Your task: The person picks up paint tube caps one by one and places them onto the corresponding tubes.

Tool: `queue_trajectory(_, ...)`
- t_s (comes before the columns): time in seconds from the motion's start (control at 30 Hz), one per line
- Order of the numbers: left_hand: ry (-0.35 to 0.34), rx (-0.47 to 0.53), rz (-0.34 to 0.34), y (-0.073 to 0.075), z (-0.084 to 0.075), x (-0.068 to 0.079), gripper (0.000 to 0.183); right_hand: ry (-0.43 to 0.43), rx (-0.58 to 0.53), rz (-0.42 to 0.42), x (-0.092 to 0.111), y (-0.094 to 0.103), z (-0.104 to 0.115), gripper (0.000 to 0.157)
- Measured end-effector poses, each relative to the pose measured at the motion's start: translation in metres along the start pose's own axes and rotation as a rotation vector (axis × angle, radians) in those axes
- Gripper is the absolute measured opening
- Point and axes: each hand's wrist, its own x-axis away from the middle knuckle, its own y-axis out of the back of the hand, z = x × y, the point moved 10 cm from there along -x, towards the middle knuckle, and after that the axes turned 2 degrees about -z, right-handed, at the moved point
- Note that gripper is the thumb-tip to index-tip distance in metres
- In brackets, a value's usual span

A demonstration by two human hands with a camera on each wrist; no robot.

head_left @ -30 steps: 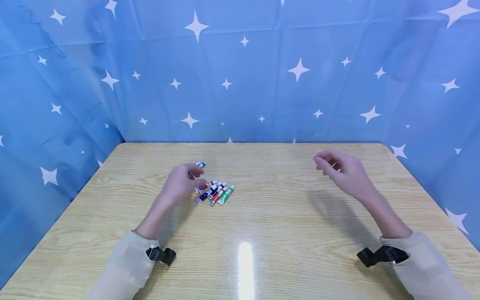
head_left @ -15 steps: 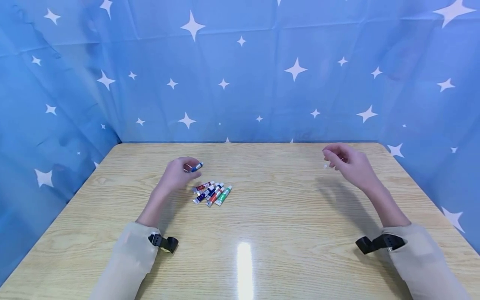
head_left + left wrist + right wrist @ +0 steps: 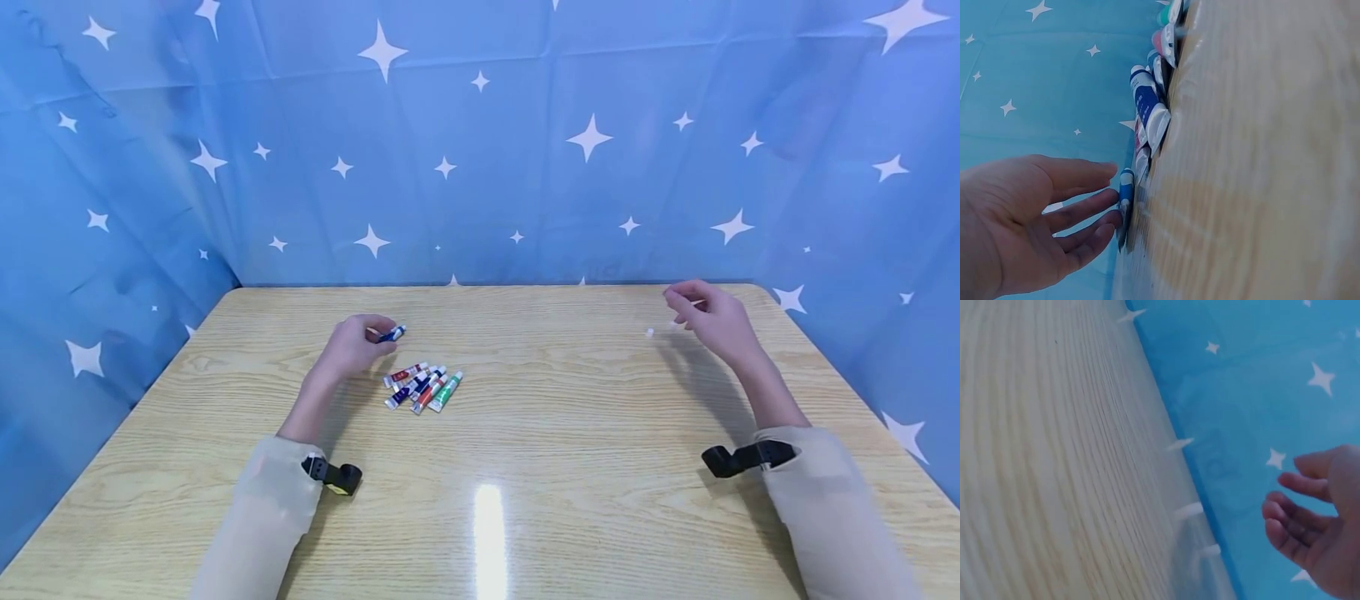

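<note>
A blue paint tube with a white cap [image 3: 392, 334] lies on the table, set back from a small pile. My left hand [image 3: 355, 346] reaches over it with fingers relaxed. In the left wrist view, the fingertips [image 3: 1110, 215] are right beside the blue tube; whether they touch it I cannot tell. The pile holds several tubes, among them a red one [image 3: 406, 374], an orange-red one [image 3: 429, 394] and a green one [image 3: 447, 391]. My right hand [image 3: 712, 321] hangs above the table at the far right, fingers loosely bent, holding nothing.
Two tiny white pieces [image 3: 649, 332] lie near my right hand, too small to identify. The wooden table [image 3: 562, 467] reaches back to a blue curtain [image 3: 510, 150] with white stars. A bright light streak shows at the front.
My left hand has shifted back and left, from beside the pile to the lone blue tube. My right hand has moved right and back, exposing the tiny white pieces.
</note>
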Motion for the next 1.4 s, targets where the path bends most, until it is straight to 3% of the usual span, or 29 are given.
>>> queue_trajectory(0.37,0.031,-0.014,0.012,-0.002,0.008,-0.006,0.027,-0.094,0.058,0.084,-0.005,-0.015,-0.043,0.044)
queue_trajectory(0.57,0.023,-0.021,0.005,-0.003,0.008,-0.006,0.019,-0.084,0.104,0.116,-0.005,-0.018,-0.053,0.036)
queue_trajectory(1.07,0.083,-0.003,0.044,-0.007,0.01,-0.004,0.018,-0.071,0.195,0.163,-0.004,-0.022,-0.061,0.029)
queue_trajectory(1.4,0.042,-0.018,0.04,-0.007,0.007,-0.002,0.015,-0.105,0.186,0.147,-0.002,-0.018,-0.061,0.033)
